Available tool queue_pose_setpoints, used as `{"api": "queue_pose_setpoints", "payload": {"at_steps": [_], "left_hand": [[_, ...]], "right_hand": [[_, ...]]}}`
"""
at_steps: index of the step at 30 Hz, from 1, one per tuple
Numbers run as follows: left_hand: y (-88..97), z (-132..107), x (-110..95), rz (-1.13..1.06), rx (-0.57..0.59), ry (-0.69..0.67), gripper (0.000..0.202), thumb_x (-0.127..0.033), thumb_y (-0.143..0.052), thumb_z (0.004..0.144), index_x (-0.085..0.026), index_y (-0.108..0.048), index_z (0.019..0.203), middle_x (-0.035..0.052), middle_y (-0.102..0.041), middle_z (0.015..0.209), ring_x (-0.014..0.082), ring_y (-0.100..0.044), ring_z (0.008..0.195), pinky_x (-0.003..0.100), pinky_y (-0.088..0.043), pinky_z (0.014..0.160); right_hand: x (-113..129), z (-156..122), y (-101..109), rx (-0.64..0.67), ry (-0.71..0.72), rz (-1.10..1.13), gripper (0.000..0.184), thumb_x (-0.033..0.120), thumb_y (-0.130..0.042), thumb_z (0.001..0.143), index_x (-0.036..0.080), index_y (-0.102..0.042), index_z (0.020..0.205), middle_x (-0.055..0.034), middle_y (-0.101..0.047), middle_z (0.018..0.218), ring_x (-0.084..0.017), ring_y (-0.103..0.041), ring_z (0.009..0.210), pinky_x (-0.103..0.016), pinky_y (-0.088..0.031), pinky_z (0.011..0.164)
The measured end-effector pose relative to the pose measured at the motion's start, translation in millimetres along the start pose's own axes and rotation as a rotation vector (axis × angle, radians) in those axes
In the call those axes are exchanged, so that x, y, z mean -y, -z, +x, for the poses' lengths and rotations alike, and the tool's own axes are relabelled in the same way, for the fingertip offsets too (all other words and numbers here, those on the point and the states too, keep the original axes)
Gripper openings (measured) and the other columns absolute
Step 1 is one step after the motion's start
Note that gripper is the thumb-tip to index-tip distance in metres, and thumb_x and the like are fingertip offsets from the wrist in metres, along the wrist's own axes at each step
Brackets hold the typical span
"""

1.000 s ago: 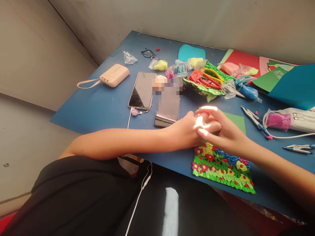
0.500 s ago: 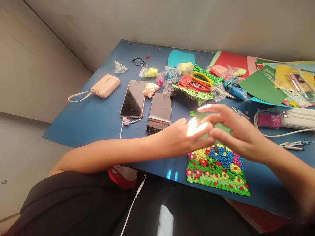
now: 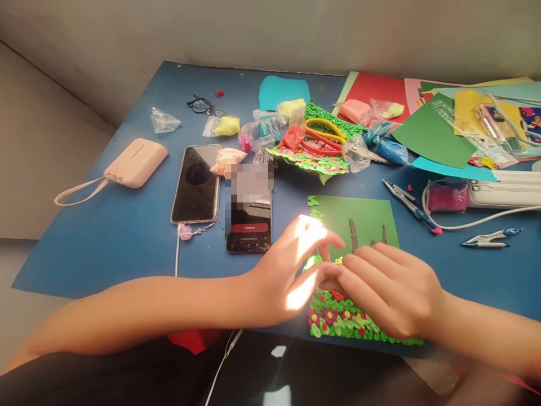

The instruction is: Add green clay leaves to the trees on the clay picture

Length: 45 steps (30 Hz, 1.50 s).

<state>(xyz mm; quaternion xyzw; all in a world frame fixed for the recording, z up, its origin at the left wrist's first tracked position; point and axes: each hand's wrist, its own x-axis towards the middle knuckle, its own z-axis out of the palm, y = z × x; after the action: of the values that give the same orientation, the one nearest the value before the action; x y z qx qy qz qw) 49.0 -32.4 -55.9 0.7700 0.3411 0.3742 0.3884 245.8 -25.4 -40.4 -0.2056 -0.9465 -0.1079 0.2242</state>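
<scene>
My left hand point(image 3: 296, 268) hovers above the left side of a green card point(image 3: 367, 214), its curved fingers apart and the lower fingertips meeting my right hand. My right hand point(image 3: 393, 287) is curled over the card with its fingers bent together. Whatever it may hold is hidden. Rows of clay flowers and leaves point(image 3: 346, 318) fill the lower part of the card. Two brown clay strips point(image 3: 353, 235) stand out on its bare green part, and small light green pieces point(image 3: 313, 201) lie along its left edge. My hands cover the middle of the card.
Two phones point(image 3: 196, 183) lie to the left, near a pink power bank point(image 3: 137, 162). Bagged clay lumps point(image 3: 227, 126) and a clay-decorated piece point(image 3: 310, 160) lie farther back. To the right are compasses point(image 3: 408, 203), a white device point(image 3: 505, 189) and coloured paper point(image 3: 439, 132).
The view has shifted, so the table items appear farther left. My right hand has turned and curled over the card, with its fingers drawn in. My left fingers have spread into a curve.
</scene>
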Motion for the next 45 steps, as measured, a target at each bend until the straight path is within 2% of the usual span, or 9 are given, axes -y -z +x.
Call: {"api": "queue_pose_setpoints", "payload": {"at_steps": [4,10,19,24,28,31,35,40,45], "left_hand": [[1.0,-2.9,-1.9,-0.104,0.099,0.069,0.017,-0.021,-0.049,0.095,-0.014,-0.049,0.111,0.0097,-0.056,0.100,0.0175,-0.058,0.092,0.031,-0.054,0.083],[-4.3,-8.4,9.8,-0.182,0.230,0.095,0.036,-0.014,-0.045,0.094,-0.020,-0.036,0.128,0.0071,-0.061,0.108,0.0169,-0.062,0.097,0.028,-0.053,0.088],[-2.4,-1.4,15.3,-0.126,0.373,0.022,0.032,-0.018,-0.040,0.095,-0.019,-0.038,0.127,0.0068,-0.062,0.100,0.0182,-0.063,0.087,0.028,-0.054,0.077],[0.4,-4.5,16.1,-0.056,0.252,0.051,0.022,-0.015,-0.036,0.095,-0.017,-0.048,0.114,0.0039,-0.059,0.090,0.0139,-0.059,0.077,0.023,-0.050,0.070],[1.2,-3.2,18.4,0.028,0.263,-0.073,0.027,-0.018,-0.030,0.099,-0.017,-0.050,0.079,-0.0012,-0.047,0.065,0.0111,-0.041,0.055,0.023,-0.036,0.052],[1.0,-2.0,21.0,0.182,0.262,-0.191,0.036,-0.020,-0.028,0.100,-0.018,-0.047,0.069,-0.0012,-0.045,0.059,0.0128,-0.035,0.052,0.027,-0.029,0.048],[0.0,-0.4,23.0,0.400,0.279,-0.302,0.042,-0.017,-0.026,0.100,-0.018,-0.049,0.065,-0.0013,-0.041,0.054,0.0148,-0.030,0.049,0.029,-0.024,0.046],[1.1,5.4,22.8,0.438,0.318,-0.486,0.045,-0.010,-0.025,0.097,-0.015,-0.056,0.065,0.0020,-0.046,0.055,0.0168,-0.031,0.048,0.031,-0.024,0.046],[0.2,3.9,28.4,0.440,0.297,-0.531,0.036,-0.009,-0.034,0.092,-0.013,-0.059,0.067,0.0028,-0.048,0.057,0.0168,-0.032,0.047,0.032,-0.022,0.046]], "right_hand": [[-3.4,-2.7,6.7,0.030,0.016,0.040,0.026,0.017,-0.040,0.094,0.017,-0.066,0.089,-0.0061,-0.069,0.071,-0.015,-0.055,0.056,-0.033,-0.040,0.050],[-6.8,-7.7,-0.3,-0.028,-0.033,0.228,0.031,0.014,-0.031,0.097,0.007,-0.060,0.103,-0.0085,-0.071,0.086,-0.017,-0.060,0.063,-0.033,-0.041,0.055],[-6.7,-8.2,-8.5,-0.055,-0.009,0.312,0.031,0.013,-0.030,0.096,0.009,-0.061,0.090,-0.0053,-0.064,0.068,-0.017,-0.058,0.062,-0.033,-0.039,0.055],[-13.5,-2.3,-8.5,0.000,-0.011,0.284,0.033,0.011,-0.034,0.092,0.016,-0.055,0.068,-0.0001,-0.049,0.051,-0.014,-0.041,0.044,-0.031,-0.026,0.045],[-15.2,-6.6,-11.7,-0.034,0.021,0.214,0.029,0.017,-0.046,0.092,0.017,-0.054,0.065,0.0007,-0.050,0.052,-0.014,-0.044,0.047,-0.032,-0.028,0.046],[-20.5,-15.1,-13.0,-0.073,0.031,0.186,0.029,0.016,-0.036,0.097,0.009,-0.063,0.092,-0.0090,-0.069,0.081,-0.019,-0.062,0.075,-0.032,-0.044,0.060],[-33.5,-22.5,-12.5,-0.038,-0.054,0.228,0.040,0.012,-0.022,0.098,0.008,-0.059,0.111,-0.0136,-0.070,0.106,-0.020,-0.064,0.103,-0.032,-0.052,0.080],[-47.1,-14.3,-15.0,-0.017,-0.105,0.121,0.011,0.017,-0.047,0.095,0.016,-0.057,0.091,-0.0050,-0.070,0.074,-0.014,-0.065,0.069,-0.026,-0.053,0.066],[-59.5,-6.3,-22.7,0.027,-0.113,0.068,0.012,0.010,-0.044,0.093,0.017,-0.054,0.095,-0.0074,-0.072,0.087,-0.014,-0.067,0.076,-0.025,-0.054,0.067]]}}
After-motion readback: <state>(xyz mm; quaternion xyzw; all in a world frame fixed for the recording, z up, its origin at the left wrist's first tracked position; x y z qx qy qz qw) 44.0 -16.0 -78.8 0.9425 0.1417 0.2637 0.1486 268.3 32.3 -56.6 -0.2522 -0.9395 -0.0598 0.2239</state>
